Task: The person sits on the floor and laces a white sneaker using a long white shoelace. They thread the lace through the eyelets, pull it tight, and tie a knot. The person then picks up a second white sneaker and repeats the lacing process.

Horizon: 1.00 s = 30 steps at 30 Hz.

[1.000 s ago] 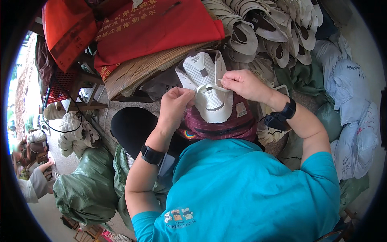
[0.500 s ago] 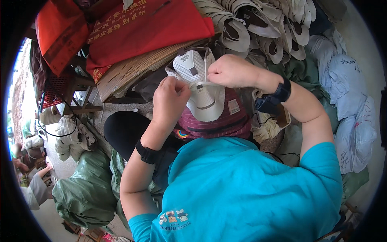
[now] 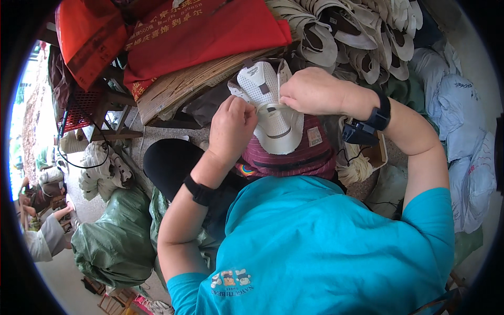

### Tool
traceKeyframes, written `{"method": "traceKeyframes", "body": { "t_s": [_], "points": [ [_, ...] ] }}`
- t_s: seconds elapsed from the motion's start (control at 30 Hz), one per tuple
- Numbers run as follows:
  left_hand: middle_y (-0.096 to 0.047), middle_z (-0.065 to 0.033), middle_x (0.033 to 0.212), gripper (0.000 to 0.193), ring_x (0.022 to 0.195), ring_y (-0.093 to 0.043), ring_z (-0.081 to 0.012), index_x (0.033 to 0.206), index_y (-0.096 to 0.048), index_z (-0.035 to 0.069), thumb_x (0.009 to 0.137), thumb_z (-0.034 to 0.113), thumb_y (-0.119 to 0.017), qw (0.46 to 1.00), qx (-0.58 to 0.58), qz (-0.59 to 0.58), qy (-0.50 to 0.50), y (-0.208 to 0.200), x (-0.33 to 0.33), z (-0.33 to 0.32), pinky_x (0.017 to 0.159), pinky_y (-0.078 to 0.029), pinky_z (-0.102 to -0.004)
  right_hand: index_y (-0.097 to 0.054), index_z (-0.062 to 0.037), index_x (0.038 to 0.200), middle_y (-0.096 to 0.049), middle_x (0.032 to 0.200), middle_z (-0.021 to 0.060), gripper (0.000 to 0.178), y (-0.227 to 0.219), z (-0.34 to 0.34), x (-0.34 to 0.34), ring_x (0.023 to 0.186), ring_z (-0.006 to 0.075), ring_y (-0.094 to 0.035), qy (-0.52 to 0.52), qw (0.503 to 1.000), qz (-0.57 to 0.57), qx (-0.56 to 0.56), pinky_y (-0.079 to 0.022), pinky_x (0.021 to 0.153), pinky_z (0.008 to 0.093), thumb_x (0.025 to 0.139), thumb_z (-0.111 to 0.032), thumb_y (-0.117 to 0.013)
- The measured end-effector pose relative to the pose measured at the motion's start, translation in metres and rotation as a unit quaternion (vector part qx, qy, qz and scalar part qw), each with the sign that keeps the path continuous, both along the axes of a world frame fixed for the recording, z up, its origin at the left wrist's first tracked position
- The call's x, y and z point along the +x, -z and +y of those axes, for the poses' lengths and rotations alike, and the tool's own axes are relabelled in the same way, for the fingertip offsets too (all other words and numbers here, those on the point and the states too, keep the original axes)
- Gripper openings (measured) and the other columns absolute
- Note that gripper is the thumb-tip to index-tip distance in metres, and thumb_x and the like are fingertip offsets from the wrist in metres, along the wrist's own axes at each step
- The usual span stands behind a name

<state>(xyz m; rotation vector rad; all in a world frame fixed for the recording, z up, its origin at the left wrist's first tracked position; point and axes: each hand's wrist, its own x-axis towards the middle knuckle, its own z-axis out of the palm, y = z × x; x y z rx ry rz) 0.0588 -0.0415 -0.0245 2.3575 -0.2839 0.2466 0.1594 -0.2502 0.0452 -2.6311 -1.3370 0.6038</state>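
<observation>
Right hand (image 3: 313,93) turned knuckles-up, pinching white strip (image 3: 270,106) with left hand (image 3: 232,124) above maroon cloth (image 3: 261,158), beside table (image 3: 176,94).

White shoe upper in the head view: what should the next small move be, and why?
Probably a gentle, even outward pull on the pale lace. It runs across the white shoe upper, with the left hand and right hand closed at opposite sides. The upper rests on maroon striped cloth, so a light pull seems less likely to shift it.
</observation>
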Motion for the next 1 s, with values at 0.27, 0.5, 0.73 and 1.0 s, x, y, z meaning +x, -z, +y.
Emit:
{"method": "traceKeyframes", "body": {
  "t_s": [0.27,0.5,0.73,1.0],
  "points": [
    [-0.056,-0.0108,0.112,0.033,0.11,-0.056,-0.0314,0.104,-0.063,0.009,0.074,0.003,-0.074,0.984,0.096,0.023,0.147,-0.045,0.023,0.027,0.091,-0.05,-0.0413,-0.058,-0.0065,0.104,-0.056,0.11,0.0087,0.041,-0.007,0.001,0.023,0.104,0.0291,-0.059,-0.129,0.988,-0.068,0.046,-0.05,0.087,0.0431,0.069,-0.01,-0.081],
    [-0.057,-0.0083,0.104,0.027,0.101,-0.056,-0.0313,0.095,-0.062,0.008,0.072,0.006,-0.077,0.978,0.089,0.003,0.188,-0.032,0.031,0.032,0.089,-0.049,-0.0401,-0.059,-0.0046,0.093,-0.055,0.102,0.0087,0.034,-0.005,-0.003,0.041,0.101,0.0307,-0.06,-0.09,0.99,0.102,0.022,-0.05,0.08,0.0437,0.068,-0.009,-0.081],
    [-0.061,-0.007,0.088,0.017,0.092,-0.055,-0.0308,0.088,-0.06,0.008,0.078,0.01,-0.073,0.977,0.079,0.006,0.199,-0.025,0.034,0.032,0.082,-0.048,-0.0425,-0.054,-0.0041,0.084,-0.054,0.096,0.0092,0.034,0.009,-0.006,0.034,0.092,0.0315,-0.059,-0.12,0.987,0.024,0.102,-0.049,0.075,0.0441,0.066,-0.01,-0.082],
    [-0.06,-0.009,0.078,0.017,0.082,-0.053,-0.03,0.071,-0.067,0.004,0.082,0.017,-0.071,0.988,0.072,0.01,0.133,-0.025,0.038,0.019,0.076,-0.047,-0.0404,-0.057,-0.0043,0.077,-0.055,0.089,0.0095,0.03,0.021,-0.007,0.04,0.088,0.0296,-0.059,-0.082,0.98,0.088,0.156,-0.047,0.072,0.0424,0.07,-0.02,-0.082]
  ]
}}
